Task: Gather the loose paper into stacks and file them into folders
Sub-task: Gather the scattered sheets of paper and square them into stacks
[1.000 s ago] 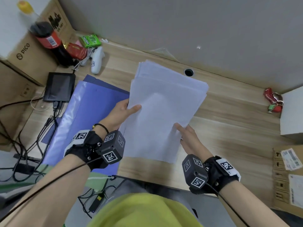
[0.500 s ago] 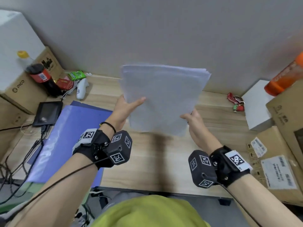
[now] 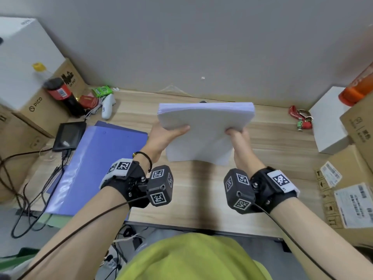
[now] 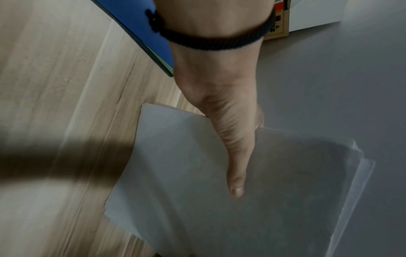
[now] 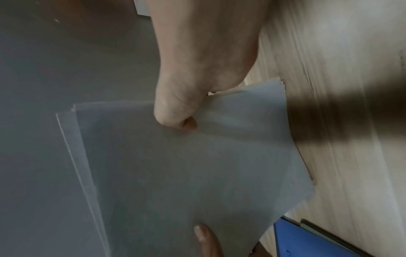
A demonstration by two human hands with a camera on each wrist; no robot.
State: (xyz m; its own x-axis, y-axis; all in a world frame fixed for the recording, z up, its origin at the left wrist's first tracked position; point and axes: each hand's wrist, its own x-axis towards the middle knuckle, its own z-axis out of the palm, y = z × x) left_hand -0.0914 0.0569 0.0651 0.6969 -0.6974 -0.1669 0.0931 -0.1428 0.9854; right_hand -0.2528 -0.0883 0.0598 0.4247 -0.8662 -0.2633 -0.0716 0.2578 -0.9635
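A stack of white paper (image 3: 203, 128) stands on its lower edge on the wooden desk (image 3: 201, 199), held upright between both hands. My left hand (image 3: 167, 134) grips its left side, thumb lying flat across the front sheet (image 4: 236, 173). My right hand (image 3: 236, 136) pinches the right side with a bent thumb (image 5: 175, 120). The paper stack (image 4: 219, 191) shows slightly uneven edges in the left wrist view, and in the right wrist view the paper stack (image 5: 186, 173) does too. A blue folder (image 3: 96, 162) lies open on the desk to the left. The fingers behind the sheets are hidden.
At the back left are cardboard boxes (image 3: 40, 102), a dark bottle (image 3: 62, 96), a white controller (image 3: 107, 108), a green packet (image 3: 102, 90) and a black device (image 3: 69, 135) with cables. White box (image 3: 327, 120), cartons (image 3: 353, 199) and red keychain (image 3: 298, 118) crowd the right.
The stack was lifted off the desk, tipped upright, then lowered until its bottom edge meets the desk. Its top edges now look more even. Both hands kept their hold.
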